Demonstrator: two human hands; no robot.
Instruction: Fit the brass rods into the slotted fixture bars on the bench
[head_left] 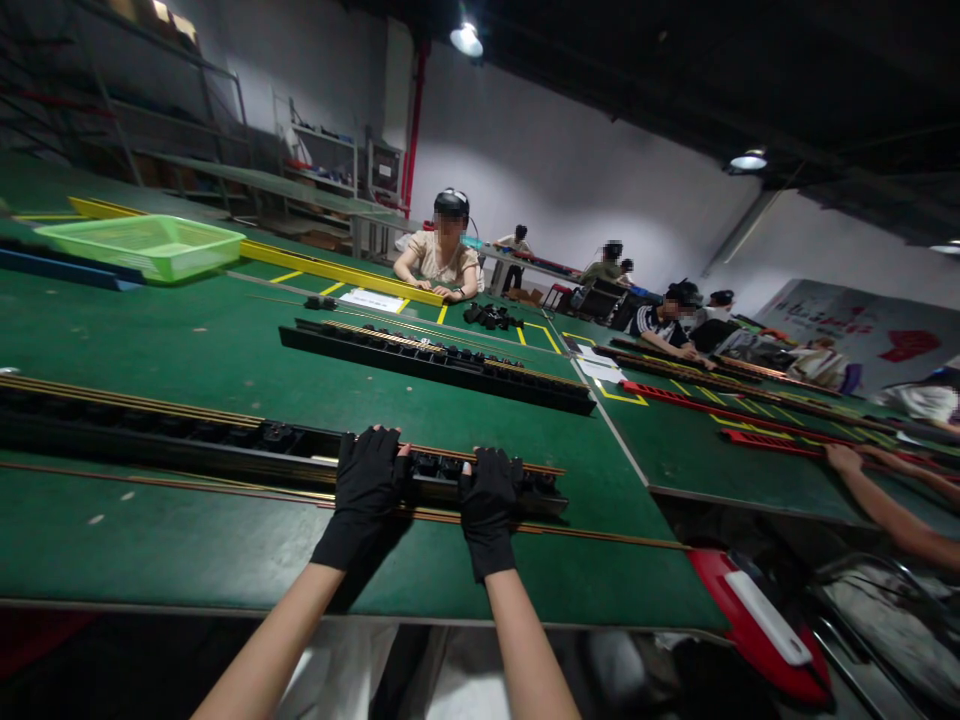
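A long black channel point(180, 436) lies across the green table, with black fittings and thin brass-coloured rods along it. My left hand point(369, 482), in a black fingerless glove, grips the channel right of its middle, fingers over the far edge and thumb toward the right. Farther right, my right hand point(489, 492), gloved the same way, is closed on the channel near its right end. Between the hands several black fittings point(435, 466) show inside the channel. Thin brown rods point(600, 537) lie along the near side, passing by both wrists.
Beyond lies a second black channel point(435, 373) with rods. A green tray point(165, 250), a yellow channel point(337, 272) and a blue channel point(60, 265) lie at the back left. A person sits across the table; another person's arms reach in at right. A red stool point(712, 590) stands at the lower right.
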